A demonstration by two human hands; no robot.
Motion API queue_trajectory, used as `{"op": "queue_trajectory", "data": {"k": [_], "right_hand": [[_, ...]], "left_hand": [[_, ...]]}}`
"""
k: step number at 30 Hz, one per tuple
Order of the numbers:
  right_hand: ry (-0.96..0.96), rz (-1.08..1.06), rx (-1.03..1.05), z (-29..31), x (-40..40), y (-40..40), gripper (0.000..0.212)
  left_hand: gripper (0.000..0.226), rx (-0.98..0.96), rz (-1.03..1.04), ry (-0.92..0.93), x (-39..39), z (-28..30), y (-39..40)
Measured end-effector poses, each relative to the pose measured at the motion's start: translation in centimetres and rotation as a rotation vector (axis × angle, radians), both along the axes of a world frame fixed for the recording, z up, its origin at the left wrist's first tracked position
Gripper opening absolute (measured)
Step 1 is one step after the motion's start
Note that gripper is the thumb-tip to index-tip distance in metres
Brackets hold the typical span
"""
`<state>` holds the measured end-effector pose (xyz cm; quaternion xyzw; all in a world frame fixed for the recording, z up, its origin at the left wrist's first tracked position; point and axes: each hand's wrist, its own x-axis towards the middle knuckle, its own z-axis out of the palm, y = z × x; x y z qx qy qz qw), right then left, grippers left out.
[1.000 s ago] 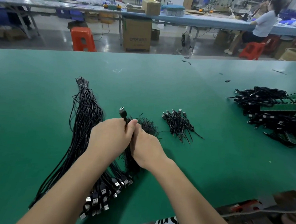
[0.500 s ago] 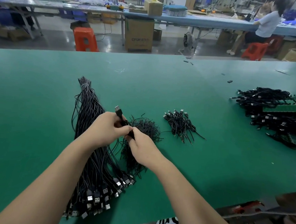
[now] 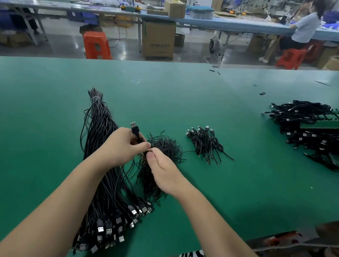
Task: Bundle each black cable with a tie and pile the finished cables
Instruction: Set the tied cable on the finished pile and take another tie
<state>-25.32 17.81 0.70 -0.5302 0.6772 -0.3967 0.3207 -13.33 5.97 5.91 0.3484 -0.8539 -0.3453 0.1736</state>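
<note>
both hands, left hand (image 3: 123, 145) and right hand (image 3: 162, 171), pinch one folded black usb cable (image 3: 135, 130) above the green counter (image 3: 45, 119), tie apparently unfinished; small finished pile (image 3: 206, 144) beside, large loose cable bunch (image 3: 105, 176) remains

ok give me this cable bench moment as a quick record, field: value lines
surface: green table
left hand: left hand grips a coiled black cable, its USB plug sticking up
right hand: right hand pinches at the same cable, likely working a tie; the tie itself is too small to tell
unbundled stock: long cable bunch lying under the left forearm
ties: black tie heap behind the hands
finished: small bundled pile to the right
far right: cables with green boards
</note>
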Motion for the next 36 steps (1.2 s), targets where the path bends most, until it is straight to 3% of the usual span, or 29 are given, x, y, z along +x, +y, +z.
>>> {"op": "queue_trajectory", "data": {"k": [8,11,13,14,18,21,31,36], "right_hand": [[-0.052,-0.031,0.035,-0.9,-0.4,-0.7,0.027],[-0.049,-0.105,0.037,-0.8,-0.8,-0.9,0.025],[-0.006,-0.175,0.035,-0.9,-1.3,-0.9,0.027],[0.011,-0.207,0.029,-1.0,-1.6,-0.8,0.029],[-0.047,-0.277,0.019,-1.5,-2.6,-0.8,0.031],[-0.083,-0.268,0.014,-1.8,-2.6,-0.8,0.03],[0.025,-0.223,0.046,-2.1,-2.8,-0.2,0.027],[0.022,-0.246,0.05,-2.0,-2.7,-0.3,0.029]], "left_hand": [[0.016,-0.027,-0.055,-0.024,-0.8,-0.4,0.5],[0.005,0.251,-0.082,0.129,-1.0,-1.3,0.9],[0.017,0.529,-0.034,0.22,-1.0,-2.5,0.9],[0.016,0.546,0.035,0.177,-0.9,-3.3,0.7],[0.026,0.156,0.226,-0.303,-0.5,-6.7,0.1],[0.023,-0.065,0.222,-0.491,-0.2,-9.3,0.0],[0.015,-0.186,0.298,-0.524,-0.1,-12.4,0.4],[0.031,-0.214,0.269,-0.645,-0.6,-12.1,0.8]]}}
